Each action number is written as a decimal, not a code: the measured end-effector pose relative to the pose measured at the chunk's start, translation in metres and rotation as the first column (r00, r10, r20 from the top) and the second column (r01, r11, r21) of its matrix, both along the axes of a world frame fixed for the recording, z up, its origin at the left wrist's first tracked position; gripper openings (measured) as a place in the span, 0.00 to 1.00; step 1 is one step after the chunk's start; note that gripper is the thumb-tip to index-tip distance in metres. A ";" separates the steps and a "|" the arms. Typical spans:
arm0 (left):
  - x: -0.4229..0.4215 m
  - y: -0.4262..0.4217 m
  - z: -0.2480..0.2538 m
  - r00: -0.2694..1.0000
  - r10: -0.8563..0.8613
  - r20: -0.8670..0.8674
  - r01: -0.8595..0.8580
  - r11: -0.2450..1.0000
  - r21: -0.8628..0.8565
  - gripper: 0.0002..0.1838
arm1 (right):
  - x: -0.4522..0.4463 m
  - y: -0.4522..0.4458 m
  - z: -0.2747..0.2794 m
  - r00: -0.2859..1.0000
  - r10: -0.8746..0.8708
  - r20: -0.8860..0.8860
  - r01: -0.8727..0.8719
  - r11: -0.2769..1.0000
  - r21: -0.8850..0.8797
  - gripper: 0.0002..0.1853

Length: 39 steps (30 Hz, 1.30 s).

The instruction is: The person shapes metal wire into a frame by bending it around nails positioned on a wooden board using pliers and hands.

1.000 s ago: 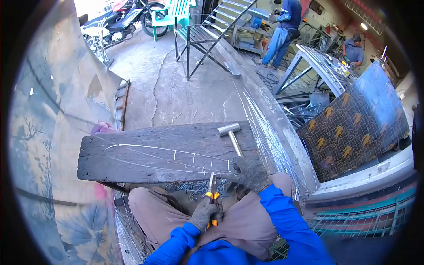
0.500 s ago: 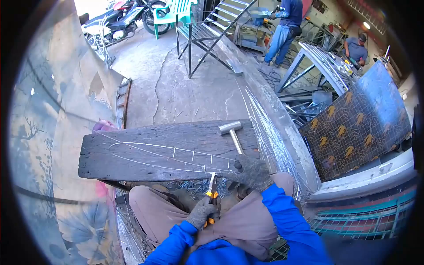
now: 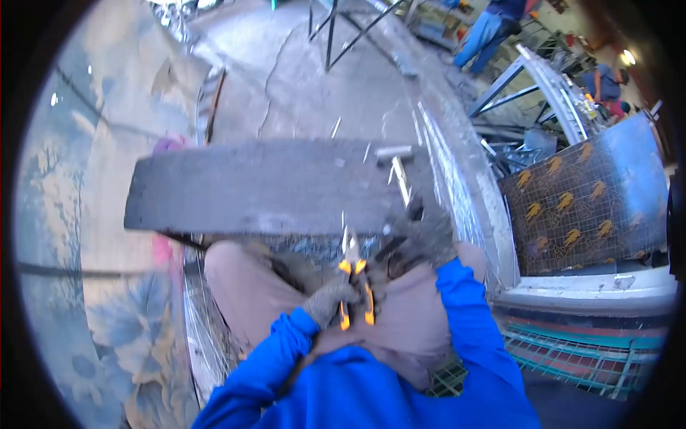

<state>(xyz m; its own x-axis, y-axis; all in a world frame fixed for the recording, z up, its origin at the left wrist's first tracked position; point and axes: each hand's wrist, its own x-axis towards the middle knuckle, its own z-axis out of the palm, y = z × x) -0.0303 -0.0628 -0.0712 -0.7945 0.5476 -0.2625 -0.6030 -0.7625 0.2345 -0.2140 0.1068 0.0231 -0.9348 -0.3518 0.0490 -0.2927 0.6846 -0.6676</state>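
My left hand (image 3: 331, 300), in a grey glove, is closed around one handle of the combination pliers (image 3: 353, 263) with orange-and-black grips. The pliers' handles are spread, and their jaws point up at the near edge of the dark wooden bench (image 3: 243, 182). My right hand (image 3: 426, 239), also gloved, is at the bench's right end, close to the hammer (image 3: 401, 179). Motion blur smears its fingers, so I cannot tell what they hold. The hammer lies with its metal head toward the far edge. I cannot make out the bent wire frame on the bench.
Thin metal rods (image 3: 457, 179) lie along the floor at right. A patterned board (image 3: 572, 207) leans beyond them. A painted cloth (image 3: 107, 214) hangs at left. Metal frame legs (image 3: 332, 43) stand ahead. Two people are at the upper right, near a metal work table (image 3: 539, 75).
The view has tilted down and blurred. The pliers' handles have spread apart. The bent wire frame, earlier lying across the bench under my right hand, no longer shows there.
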 end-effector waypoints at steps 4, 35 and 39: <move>0.004 0.003 0.010 0.998 0.062 -0.029 -0.063 0.997 -0.035 0.46 | 0.002 0.001 -0.006 0.999 -0.015 -0.041 0.016 1.000 0.020 0.28; 0.000 0.002 0.026 0.996 -0.058 0.075 0.041 0.976 0.212 0.48 | 0.006 -0.002 -0.020 0.937 0.309 0.161 -0.324 0.943 0.073 0.21; 0.001 0.004 0.022 0.991 -0.038 0.128 0.014 0.983 0.186 0.47 | 0.009 -0.006 -0.020 0.942 0.299 0.151 -0.310 0.949 0.059 0.19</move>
